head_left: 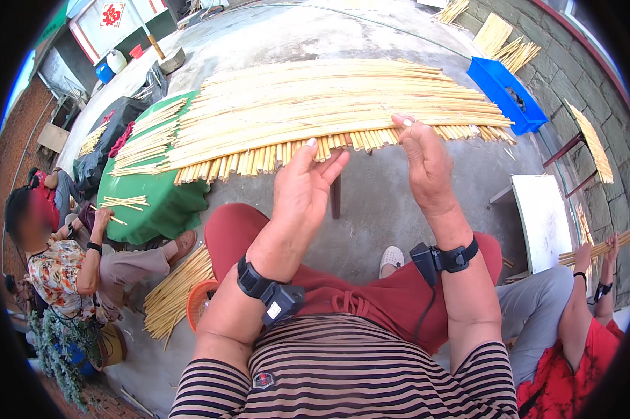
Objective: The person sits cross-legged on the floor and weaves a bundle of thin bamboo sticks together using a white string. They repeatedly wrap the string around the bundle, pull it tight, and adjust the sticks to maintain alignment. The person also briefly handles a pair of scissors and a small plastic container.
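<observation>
A mat of pale straw-coloured stalks point(280, 105), laid side by side with thin binding lines across them, spreads in front of me. Cut ends of shorter stalks point(259, 159) stick out beneath its near edge. My left hand point(304, 181) is at this edge with fingers and thumb apart, the thumb tip by the front stalk; I see nothing held in it. Farther right, my right hand point(428, 164) has its fingers curled in, with thumb and fingertips together at the mat's edge. What lies between those fingertips is too small to make out.
Left, a green-covered table point(136, 202) bears loose stalks beside a seated person point(70, 269) handling some. Stalks point(178, 293) lie on the floor by an orange basket point(198, 304). Right are a blue crate point(503, 91), a white board point(538, 216) and another person point(580, 335) holding stalks.
</observation>
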`<state>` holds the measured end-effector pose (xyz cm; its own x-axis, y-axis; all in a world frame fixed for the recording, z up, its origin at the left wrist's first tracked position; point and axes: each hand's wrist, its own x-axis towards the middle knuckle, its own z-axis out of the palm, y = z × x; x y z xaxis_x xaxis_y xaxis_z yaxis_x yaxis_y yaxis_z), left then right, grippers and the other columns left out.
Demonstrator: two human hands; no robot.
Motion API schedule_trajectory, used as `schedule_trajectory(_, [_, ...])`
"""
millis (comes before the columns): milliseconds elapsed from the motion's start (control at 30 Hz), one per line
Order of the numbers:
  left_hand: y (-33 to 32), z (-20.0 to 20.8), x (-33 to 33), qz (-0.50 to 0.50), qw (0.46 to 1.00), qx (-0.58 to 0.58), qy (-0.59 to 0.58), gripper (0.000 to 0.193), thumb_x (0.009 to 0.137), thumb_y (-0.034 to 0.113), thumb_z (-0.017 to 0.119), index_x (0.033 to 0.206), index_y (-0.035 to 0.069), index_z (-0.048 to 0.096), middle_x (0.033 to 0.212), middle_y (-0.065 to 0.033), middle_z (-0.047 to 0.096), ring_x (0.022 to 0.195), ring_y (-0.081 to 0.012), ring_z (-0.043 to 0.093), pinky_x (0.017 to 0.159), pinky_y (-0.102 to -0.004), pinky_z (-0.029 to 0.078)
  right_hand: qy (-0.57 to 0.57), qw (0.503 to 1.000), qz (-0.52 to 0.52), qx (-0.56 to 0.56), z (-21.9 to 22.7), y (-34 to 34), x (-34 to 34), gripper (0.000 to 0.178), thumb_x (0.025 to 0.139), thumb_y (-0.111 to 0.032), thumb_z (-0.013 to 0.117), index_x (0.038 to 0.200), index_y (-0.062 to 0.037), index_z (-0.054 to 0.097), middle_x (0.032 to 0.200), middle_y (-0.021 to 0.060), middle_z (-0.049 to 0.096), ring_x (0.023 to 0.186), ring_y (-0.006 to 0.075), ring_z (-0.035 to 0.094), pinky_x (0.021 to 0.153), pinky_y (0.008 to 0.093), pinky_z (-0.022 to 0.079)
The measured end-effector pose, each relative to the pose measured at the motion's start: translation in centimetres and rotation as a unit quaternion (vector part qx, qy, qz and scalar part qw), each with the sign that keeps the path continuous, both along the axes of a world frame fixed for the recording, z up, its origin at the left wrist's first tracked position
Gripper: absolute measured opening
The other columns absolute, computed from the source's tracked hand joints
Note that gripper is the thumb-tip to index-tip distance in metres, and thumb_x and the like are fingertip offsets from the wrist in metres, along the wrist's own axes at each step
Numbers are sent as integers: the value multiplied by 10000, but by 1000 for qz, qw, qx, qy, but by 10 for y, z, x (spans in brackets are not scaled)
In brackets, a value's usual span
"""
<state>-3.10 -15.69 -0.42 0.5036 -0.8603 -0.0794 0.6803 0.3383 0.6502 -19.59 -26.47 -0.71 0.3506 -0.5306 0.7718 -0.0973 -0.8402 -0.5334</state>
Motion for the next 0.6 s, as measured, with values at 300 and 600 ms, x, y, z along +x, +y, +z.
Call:
schedule_trajectory(300, [145,110,1,-146,977,-81,-136,600,1001,445,437,1360,-33,394,1195,-212,592,977,-297,642,858,-439,538,-76,983,-19,-166,125,139,-23,88,954,-113,582,936,-28,572,809,121,690,768,263,678,734,367,542])
schedule_trajectory(600, [206,111,-1,-202,968,-94,-118,546,876,161,697,1310,-28,425,1046,-133,590,859,-153,577,728,-270,486,-62,988,-2,-143,172,192,-32,142,988,-94,483,962,28,552,753,171,649,703,197,625,631,254,469])
